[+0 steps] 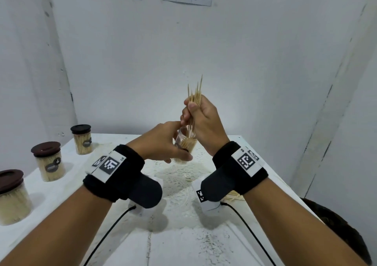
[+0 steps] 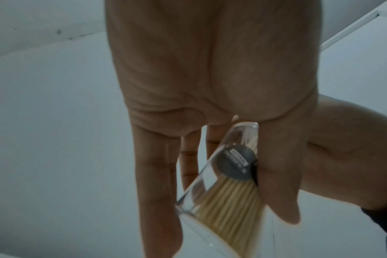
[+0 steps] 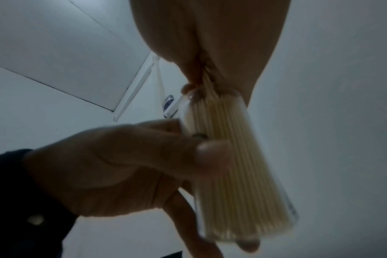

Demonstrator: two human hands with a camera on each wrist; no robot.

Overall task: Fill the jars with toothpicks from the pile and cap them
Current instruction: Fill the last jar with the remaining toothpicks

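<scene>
1. Toothpicks (image 1: 194, 100) stand bunched at frame centre, right hand (image 1: 201, 120) clenched around them; their lower tips enter the clear jar (image 1: 184, 145).
2. Left hand (image 1: 163, 143) grips that tilted, partly filled jar above the counter (image 1: 183, 245).
3. Three capped jars (image 1: 49, 160) line the left edge; loose toothpick pile (image 1: 233, 196) lies lower right.

four jars (image 1: 184, 148), three lids (image 1: 80, 129), two hands (image 1: 163, 143)
</scene>
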